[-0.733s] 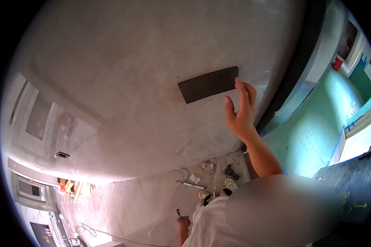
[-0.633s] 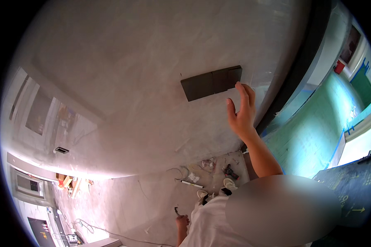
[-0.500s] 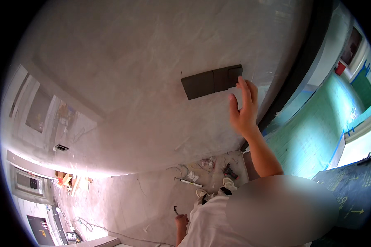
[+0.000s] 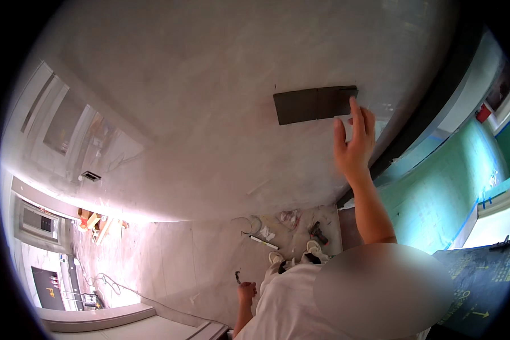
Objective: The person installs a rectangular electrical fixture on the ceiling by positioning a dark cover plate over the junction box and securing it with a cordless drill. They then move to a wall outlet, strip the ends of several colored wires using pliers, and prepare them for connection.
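Observation:
A long dark-grey switch panel (image 4: 303, 106), made of joined plates, sits on the pale marbled wall (image 4: 204, 130). My right hand (image 4: 357, 139) is raised at the panel's right end. Its fingers are apart and hold nothing; the index fingertip overlaps the panel and looks to be at its face. Low down, my left hand (image 4: 246, 291) is closed round a small thin dark tool (image 4: 238, 277). The tool's hooked-looking tip sticks up past the fingers; its handle is hidden in the hand.
On the floor near my shoes lie a power drill (image 4: 318, 233), a white level-like bar (image 4: 264, 242) and some wire scraps (image 4: 249, 226). A cable (image 4: 158, 303) runs along the floor. Stacked boxes (image 4: 93, 221) stand far left. A dark frame edge (image 4: 430, 113) borders the wall at right.
The view has shifted, so the panel now appears further right. My right hand stays by its right end, with the index finger now more over the face. The left hand still grips the dark tool.

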Motion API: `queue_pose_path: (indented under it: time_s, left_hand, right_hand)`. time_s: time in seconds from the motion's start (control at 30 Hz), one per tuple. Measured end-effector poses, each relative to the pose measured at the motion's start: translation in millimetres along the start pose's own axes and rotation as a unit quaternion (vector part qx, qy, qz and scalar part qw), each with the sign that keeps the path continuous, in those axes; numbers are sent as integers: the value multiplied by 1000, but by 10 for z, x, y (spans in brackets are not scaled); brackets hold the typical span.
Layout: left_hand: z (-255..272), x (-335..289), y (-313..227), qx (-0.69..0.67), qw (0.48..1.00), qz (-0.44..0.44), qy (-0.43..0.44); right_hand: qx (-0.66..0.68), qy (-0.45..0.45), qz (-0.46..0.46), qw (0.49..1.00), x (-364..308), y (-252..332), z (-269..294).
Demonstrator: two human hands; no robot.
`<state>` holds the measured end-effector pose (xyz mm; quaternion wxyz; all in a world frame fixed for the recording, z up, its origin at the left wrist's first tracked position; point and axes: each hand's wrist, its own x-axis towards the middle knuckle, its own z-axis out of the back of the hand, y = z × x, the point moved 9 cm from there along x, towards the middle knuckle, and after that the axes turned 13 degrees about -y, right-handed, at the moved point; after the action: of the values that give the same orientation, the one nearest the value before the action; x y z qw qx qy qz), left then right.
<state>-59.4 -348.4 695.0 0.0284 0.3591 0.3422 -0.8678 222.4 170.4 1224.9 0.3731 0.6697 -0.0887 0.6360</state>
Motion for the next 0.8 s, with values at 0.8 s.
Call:
queue_pose_path:
  time_s: [0.8]
  left_hand:
    - [-273, -445, -2451, 162, 911, -379, 10]
  right_hand:
    - [-124, 45, 302, 944, -18, 782, -640]
